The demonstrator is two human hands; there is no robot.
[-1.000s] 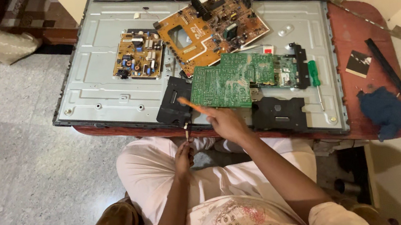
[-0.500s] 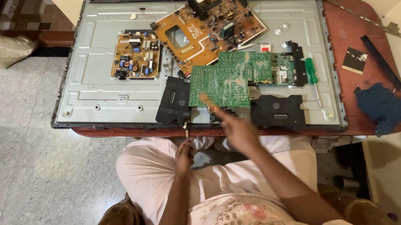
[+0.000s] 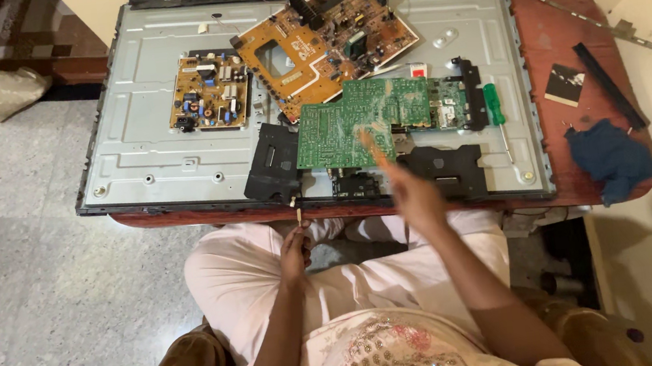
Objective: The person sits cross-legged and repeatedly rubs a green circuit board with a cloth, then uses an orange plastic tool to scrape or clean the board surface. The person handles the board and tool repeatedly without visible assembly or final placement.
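My right hand (image 3: 415,193) is blurred over the green circuit board (image 3: 352,123) on the metal back panel (image 3: 151,154), fingers closed round an orange tool (image 3: 376,151). Left hand (image 3: 294,248) pinches a small stick by my lap. Best to slow the tip and steady it before touching the board.

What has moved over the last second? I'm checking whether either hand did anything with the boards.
The right hand, holding an orange stick-like tool (blurred), has swung right along the green board, from its lower-left corner toward its middle. The left hand stays at the table edge, pinching a small stick. The boards, the screwdriver and the blue cloth have not shifted.
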